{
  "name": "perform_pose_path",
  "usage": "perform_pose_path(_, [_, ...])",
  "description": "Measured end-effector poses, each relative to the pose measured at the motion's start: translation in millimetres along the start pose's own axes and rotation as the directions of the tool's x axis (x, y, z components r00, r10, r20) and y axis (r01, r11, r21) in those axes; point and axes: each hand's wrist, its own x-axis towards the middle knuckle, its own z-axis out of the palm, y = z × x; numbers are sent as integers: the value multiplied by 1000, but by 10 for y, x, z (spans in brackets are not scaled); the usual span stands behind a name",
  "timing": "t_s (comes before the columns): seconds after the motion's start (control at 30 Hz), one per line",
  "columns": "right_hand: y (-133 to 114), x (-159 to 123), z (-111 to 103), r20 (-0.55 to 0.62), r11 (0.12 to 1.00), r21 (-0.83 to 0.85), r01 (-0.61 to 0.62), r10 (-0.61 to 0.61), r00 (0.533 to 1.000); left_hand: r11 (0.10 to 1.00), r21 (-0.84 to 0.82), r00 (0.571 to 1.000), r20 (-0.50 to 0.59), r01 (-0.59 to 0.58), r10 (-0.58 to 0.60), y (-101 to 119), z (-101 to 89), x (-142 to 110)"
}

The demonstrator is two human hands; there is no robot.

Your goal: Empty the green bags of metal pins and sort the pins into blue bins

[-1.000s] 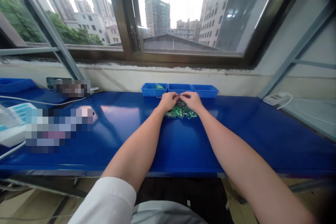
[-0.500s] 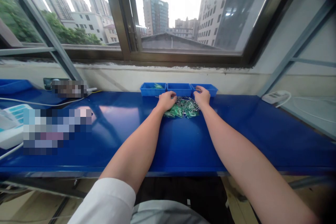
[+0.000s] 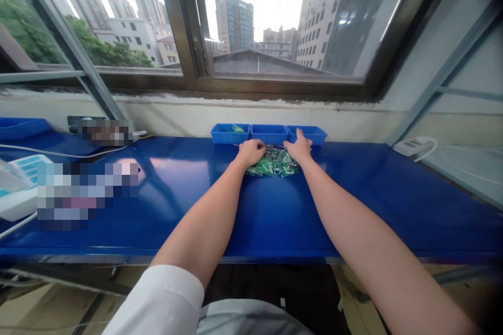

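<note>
A pile of small shiny metal pieces and green-tinted clear packets [image 3: 277, 161] lies on the blue tabletop between my hands. My left hand [image 3: 251, 153] rests at the pile's left edge with its fingers curled closed; what they hold is hidden. A thin tip pokes out beyond its left side. On the right edge of the pile is my right hand [image 3: 300, 147], thumb toward the metal pieces and fingers apart, just in front of the right blue bin [image 3: 317, 135]. The exact kind of the metal pieces is too small to tell.
Beside that bin stand a middle blue bin [image 3: 269, 132] and a left blue bin [image 3: 218, 135] with a green packet inside. A power strip [image 3: 412, 145] sits at the right, near a metal frame post. White cables and blurred-out items lie on the left of the blue table [image 3: 176, 209].
My right hand has moved a little left and down from the right bin to the pile, its fingers spreading. My left hand has stayed nearly in place.
</note>
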Motion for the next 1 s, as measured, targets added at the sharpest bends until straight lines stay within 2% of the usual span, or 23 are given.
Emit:
perform_pose_path(0.1, [0,-9,16,-7,998,-27,58,-59,998,1000,12,1000,12,6,-6,-2,3,5])
perform_pose_path(0.17, [-22,-26,21,-1,989,-41,145,-145,989,1000,21,1000,20,0,-1,-5,3,10])
perform_pose_path(0.27, [-75,-54,39,16,956,-65,287,-286,958,999,33,999,28,-33,32,-16,8,19])
perform_pose_path(0.37, [-126,-87,72,89,924,-97,369,-361,928,997,42,998,28,-63,62,-26,15,24])
perform_pose_path(0.5, [-162,-145,110,271,892,-203,404,-346,898,996,49,997,34,-73,71,-29,12,20])
perform_pose_path(0.6, [-178,-176,108,355,872,-247,422,-324,877,996,55,997,42,-73,71,-29,4,17])
perform_pose_path(0.77, [-211,-182,88,397,865,-190,464,-365,842,995,51,996,39,-88,86,-25,-1,10])
perform_pose_path(1.0, [-204,-162,126,384,862,-200,465,-368,847,994,68,995,53,-84,81,-24,7,19])
